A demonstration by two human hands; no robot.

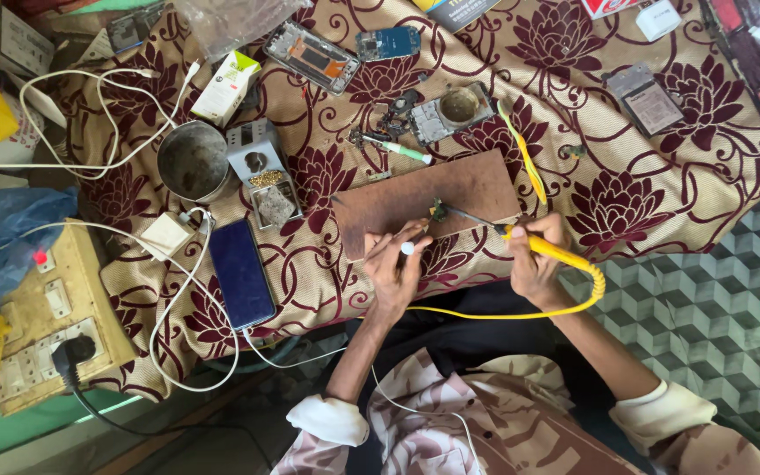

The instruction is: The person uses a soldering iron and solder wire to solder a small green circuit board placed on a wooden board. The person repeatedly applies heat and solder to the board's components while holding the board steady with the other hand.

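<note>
My right hand point(534, 259) grips a yellow-handled soldering iron point(496, 228) whose metal tip reaches left to a small dark part point(437, 210) on a brown wooden board point(424, 198). My left hand point(395, 264) holds a thin white-tipped tool point(408, 247) at the board's near edge, pointing toward the same small part. A yellow coiled cord point(587, 281) loops from the iron's handle down across my lap.
A dark phone point(241, 273) lies left of my hands, plugged into a white cable. A metal bowl point(193, 161), a small grey stand point(261, 171), opened phone parts point(314, 57), a screwdriver point(398, 149) and a wooden socket board point(41, 321) lie on the floral cloth.
</note>
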